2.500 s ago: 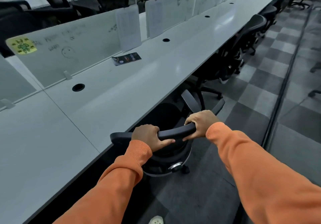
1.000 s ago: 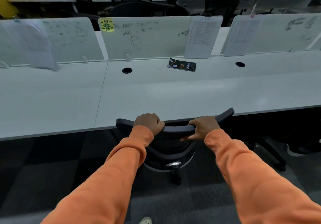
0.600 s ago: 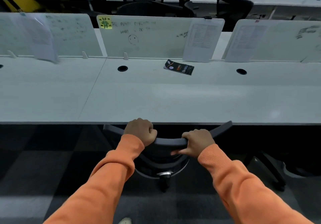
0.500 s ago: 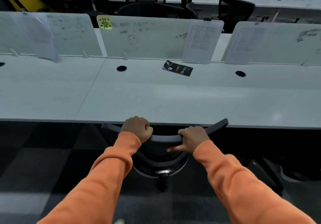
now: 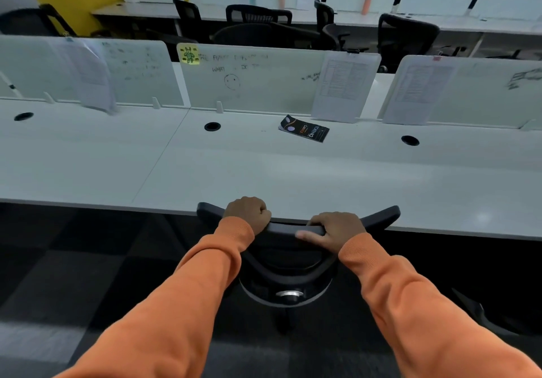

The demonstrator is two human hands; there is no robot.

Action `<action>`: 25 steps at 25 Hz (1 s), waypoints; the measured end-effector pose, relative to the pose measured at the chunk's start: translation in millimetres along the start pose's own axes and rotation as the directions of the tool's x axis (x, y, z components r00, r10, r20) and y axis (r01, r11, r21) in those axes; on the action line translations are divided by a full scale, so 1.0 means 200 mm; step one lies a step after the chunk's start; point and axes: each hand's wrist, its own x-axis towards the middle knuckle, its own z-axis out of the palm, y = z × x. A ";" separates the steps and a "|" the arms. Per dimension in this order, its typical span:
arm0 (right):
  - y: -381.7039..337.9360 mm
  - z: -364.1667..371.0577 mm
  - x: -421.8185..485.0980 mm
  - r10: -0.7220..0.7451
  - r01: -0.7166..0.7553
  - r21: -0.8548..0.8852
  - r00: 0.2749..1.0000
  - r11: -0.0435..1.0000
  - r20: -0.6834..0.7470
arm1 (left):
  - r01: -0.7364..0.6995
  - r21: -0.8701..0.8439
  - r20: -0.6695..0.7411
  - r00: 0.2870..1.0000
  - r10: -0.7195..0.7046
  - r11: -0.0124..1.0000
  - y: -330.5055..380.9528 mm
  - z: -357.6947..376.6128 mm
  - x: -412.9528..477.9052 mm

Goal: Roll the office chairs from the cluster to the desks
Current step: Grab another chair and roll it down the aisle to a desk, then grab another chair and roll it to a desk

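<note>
A black office chair (image 5: 289,263) stands right in front of me, its seat under the front edge of the long white desk (image 5: 264,172). Only the curved top of its backrest, the lower back frame and part of the base show. My left hand (image 5: 249,213) is closed over the backrest's top rail on the left. On the right of the same rail my right hand (image 5: 334,228) grips it, thumb stretched along the rail. Both arms are in orange sleeves.
White divider panels (image 5: 255,78) with notes and papers stand along the desk's back. A black leaflet (image 5: 303,129) lies on the desk near cable holes. Several black chairs (image 5: 258,25) sit at the row behind. Another chair's base (image 5: 484,316) shows low right. Dark chequered carpet lies to the left.
Since 2.5 s ago I have turned the chair from along the aisle to face the desk squarely and pushed it further in. Both hands have stayed on the backrest.
</note>
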 end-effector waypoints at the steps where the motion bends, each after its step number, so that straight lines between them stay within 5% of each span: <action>1: -0.01 0.00 0.00 0.020 -0.020 0.023 1.000 1.000 -0.015 | -0.011 -0.018 -0.022 1.000 0.010 1.000 0.00 0.00 -0.02; 5: -0.21 -0.01 0.10 0.054 -0.050 0.115 0.998 0.992 -0.038 | -0.195 -0.029 -0.246 0.952 0.182 0.980 -0.11 0.03 -0.15; 9: -0.59 0.04 0.31 -0.120 0.139 0.186 0.987 0.973 -0.110 | -0.247 -0.064 -0.504 0.844 0.183 0.967 -0.48 -0.02 -0.29; 13: -1.14 0.11 0.53 -0.319 0.347 0.140 0.929 0.927 -0.189 | -0.095 -0.073 -0.542 0.839 0.040 0.993 -0.96 -0.16 -0.46; 18: -1.95 0.27 0.66 -0.561 0.567 0.116 0.824 0.815 -0.079 | 0.154 -0.113 -0.563 0.804 -0.191 0.982 -1.63 -0.34 -0.83; 25: -2.89 0.46 0.69 -0.810 0.804 0.103 0.583 0.586 0.061 | 0.547 -0.206 -0.508 0.649 -0.566 0.812 -2.25 -0.48 -1.46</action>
